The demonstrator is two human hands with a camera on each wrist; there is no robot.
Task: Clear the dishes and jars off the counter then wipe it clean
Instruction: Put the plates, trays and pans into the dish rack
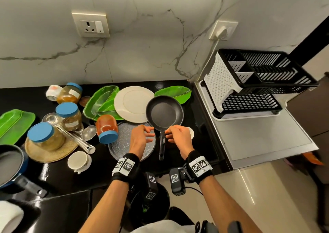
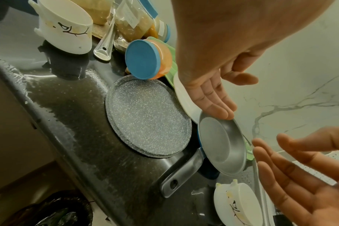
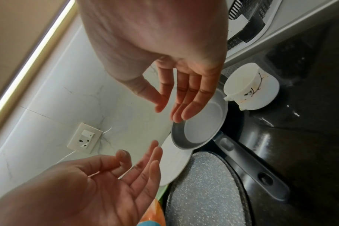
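From my head view I take in the whole black tabletop [image 1: 99, 175], left to right: four blue-lidded jars, with the orange jar [image 1: 106, 127] lying on its side, three green leaf-shaped dishes, one white plate [image 1: 131, 104], one speckled grey plate [image 1: 122, 143], one small frying pan [image 1: 164, 113] and, off the right end, the dish rack [image 1: 249, 83]. Only this view shows the rack whole and the jars together. My left wrist view adds the branch pattern on two white cups [image 2: 66, 32] and the hole in the pan's handle; my right wrist view alone catches the wall socket [image 3: 84, 139] from below. My left hand [image 1: 140, 138] hovers over the speckled plate, fingers [image 2: 219, 107] spread wide and holding nothing. My right hand [image 1: 179, 137] hangs just right of the pan's handle, fingers [image 3: 186, 97] loosely straight and apart, also holding nothing.
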